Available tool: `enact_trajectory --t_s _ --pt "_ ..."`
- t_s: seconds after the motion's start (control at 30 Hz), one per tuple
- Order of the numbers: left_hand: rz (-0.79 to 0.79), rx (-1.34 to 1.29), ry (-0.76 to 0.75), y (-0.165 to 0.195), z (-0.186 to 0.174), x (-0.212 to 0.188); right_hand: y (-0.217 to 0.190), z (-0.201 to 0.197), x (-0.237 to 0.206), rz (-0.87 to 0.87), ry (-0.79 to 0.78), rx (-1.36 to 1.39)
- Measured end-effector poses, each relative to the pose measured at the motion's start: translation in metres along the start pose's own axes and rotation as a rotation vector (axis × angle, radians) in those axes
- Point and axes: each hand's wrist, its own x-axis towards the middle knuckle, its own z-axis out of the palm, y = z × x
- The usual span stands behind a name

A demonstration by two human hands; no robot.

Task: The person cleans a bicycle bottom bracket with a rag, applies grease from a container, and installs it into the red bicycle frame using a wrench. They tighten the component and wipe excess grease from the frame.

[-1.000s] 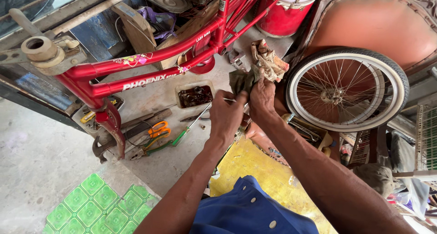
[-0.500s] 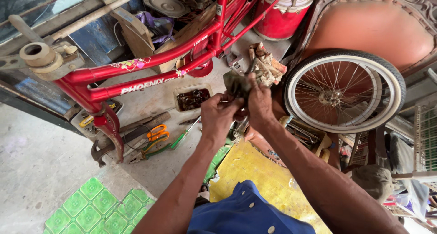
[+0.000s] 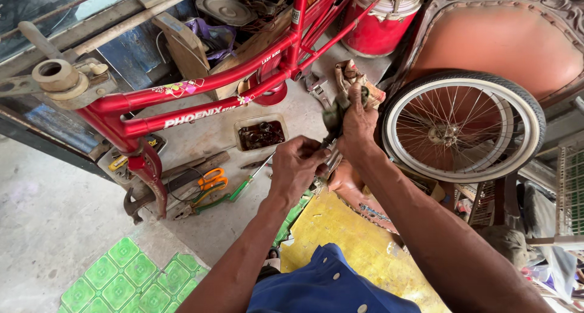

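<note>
The right hand [image 3: 358,125] grips a dirty rag [image 3: 359,85] around a dark part [image 3: 333,115] — the left hand [image 3: 296,166] pinches its lower metal end, beside the red bicycle frame [image 3: 207,100].

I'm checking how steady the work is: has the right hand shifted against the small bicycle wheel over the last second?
Barely: the right hand stays just left of the wheel, gripping the dirty rag.
</note>
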Motion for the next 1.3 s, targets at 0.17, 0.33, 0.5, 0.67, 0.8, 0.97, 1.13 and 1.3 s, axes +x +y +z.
enact_trajectory --t_s 0.17,0.33,0.5,0.67,0.8,0.97,1.13,1.3 --pt "-0.238 -0.275 -0.064 -0.015 -0.009 0.005 0.01 -0.014 0.011 0.262 0.053 0.15" --pt "-0.653 -0.856 -0.226 -0.037 -0.027 0.024 0.015 -0.016 0.009 0.287 -0.074 0.304" --pt "-0.707 -1.038 -0.294 -0.047 -0.039 0.032 0.01 -0.001 -0.014 0.295 -0.156 0.276" --pt "-0.479 -0.726 -0.188 -0.033 -0.04 0.031 -0.003 0.011 -0.035 0.293 0.16 0.23" --pt "-0.305 -0.564 -0.144 -0.017 -0.034 0.031 0.003 0.003 -0.056 0.368 -0.165 0.088" --pt "-0.191 -0.338 -0.062 0.001 -0.016 0.02 0.015 0.006 -0.053 0.28 -0.134 -0.276" --pt "-0.095 0.452 0.118 0.033 -0.028 0.013 0.007 0.006 -0.041 0.291 -0.302 -0.085" --pt "-0.119 0.26 0.302 0.04 -0.027 0.037 -0.01 0.001 -0.045 0.536 -0.439 -0.181"
